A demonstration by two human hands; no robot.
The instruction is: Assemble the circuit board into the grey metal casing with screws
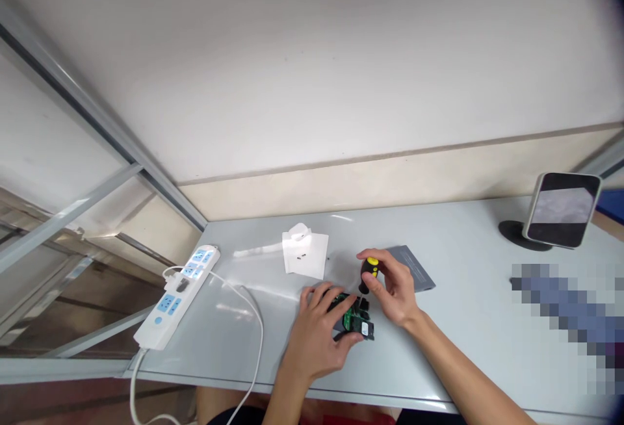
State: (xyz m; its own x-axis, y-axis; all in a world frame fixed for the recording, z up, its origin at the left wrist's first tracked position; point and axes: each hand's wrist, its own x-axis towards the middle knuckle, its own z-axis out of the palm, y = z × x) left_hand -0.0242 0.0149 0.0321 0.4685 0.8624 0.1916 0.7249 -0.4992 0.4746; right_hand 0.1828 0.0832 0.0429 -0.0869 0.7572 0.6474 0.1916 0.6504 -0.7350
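Note:
My right hand (394,282) grips a short screwdriver (370,274) with a black and yellow handle. It stands nearly upright, its tip down at a small electronic device (358,318) with a green circuit board and black parts. Spread over the device's left side, my left hand (319,329) holds it against the table, fingers along the far edge and thumb at the near edge. Part of the device is hidden under that hand. Behind my right hand lies a flat dark grey panel (414,268). Small dark screws (302,257) rest on a white paper (314,259).
A white power strip (182,295) with a plug and cables lies along the table's left side. A white object (297,231) sits at the paper's far edge. At the right, a phone-like screen (564,210) stands on a round black base (519,235). A pixelated patch covers the right side.

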